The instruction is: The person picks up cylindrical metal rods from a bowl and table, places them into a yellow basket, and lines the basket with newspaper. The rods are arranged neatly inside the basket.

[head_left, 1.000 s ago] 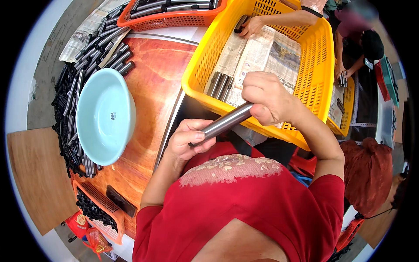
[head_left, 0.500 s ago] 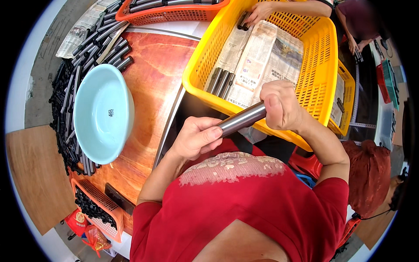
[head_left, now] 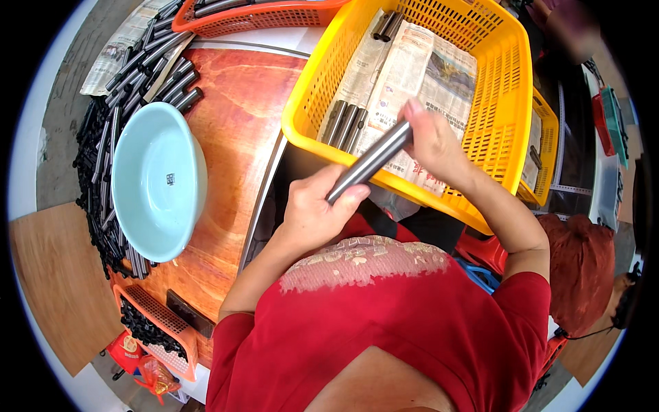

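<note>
A dark grey metal tube (head_left: pixel 371 161) is held slantwise between my two hands, its upper end to the right. My left hand (head_left: pixel 317 209) grips the lower end with thumb and fingers. Around the upper end close the fingers of my right hand (head_left: pixel 431 141), which is partly blurred. The tube hangs over the near edge of a yellow plastic basket (head_left: pixel 405 182). Inside that basket, several similar tubes (head_left: pixel 345 126) rest on newspaper (head_left: pixel 429 75) at the near left, and a few more tubes (head_left: pixel 388 26) lie at its far left corner.
Left of me, a light blue basin (head_left: pixel 161 182) stands on a reddish wooden table (head_left: pixel 240 89). Piled tubes (head_left: pixel 147 75) and black parts lie beyond it. An orange basket (head_left: pixel 268 19) sits behind, another orange basket (head_left: pixel 154 316) with small black pieces at lower left. Another person (head_left: pixel 566 27) is at far right.
The tube has tilted more steeply, and my right hand has moved up and over the basket. The other person's hand at the basket's far corner has withdrawn, leaving tubes there.
</note>
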{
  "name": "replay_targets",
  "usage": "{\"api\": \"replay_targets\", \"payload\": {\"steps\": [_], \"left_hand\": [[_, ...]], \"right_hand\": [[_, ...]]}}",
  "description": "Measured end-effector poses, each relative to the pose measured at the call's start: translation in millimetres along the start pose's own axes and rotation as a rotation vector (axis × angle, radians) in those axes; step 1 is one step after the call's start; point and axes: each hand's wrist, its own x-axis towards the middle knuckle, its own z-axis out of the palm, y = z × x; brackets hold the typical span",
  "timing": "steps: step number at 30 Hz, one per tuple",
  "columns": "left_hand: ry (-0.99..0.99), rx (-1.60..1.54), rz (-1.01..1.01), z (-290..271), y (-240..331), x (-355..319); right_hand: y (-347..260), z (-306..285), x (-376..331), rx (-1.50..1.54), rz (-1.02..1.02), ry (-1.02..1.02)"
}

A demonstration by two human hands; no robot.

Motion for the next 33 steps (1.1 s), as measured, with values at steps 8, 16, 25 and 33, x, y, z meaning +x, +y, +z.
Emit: {"api": "replay_targets", "payload": {"steps": [8, 16, 25, 33], "left_hand": [[0.163, 0.154, 0.252, -6, -20, 10], [0.549, 0.423, 0.151, -120, 1, -61], [1.266, 0.752, -0.422, -329, -45, -196], [0.553, 1.024, -0.928, -321, -98, -186]], "right_hand": [[-17, -23, 54, 0.034, -0.085, -0.052], [162, -11, 129, -0.119, 0.520, -0.182], [238, 25, 135, 0.085, 0.702, -0.035], [245, 31, 136, -0.312, 0.594, -0.120]]}}
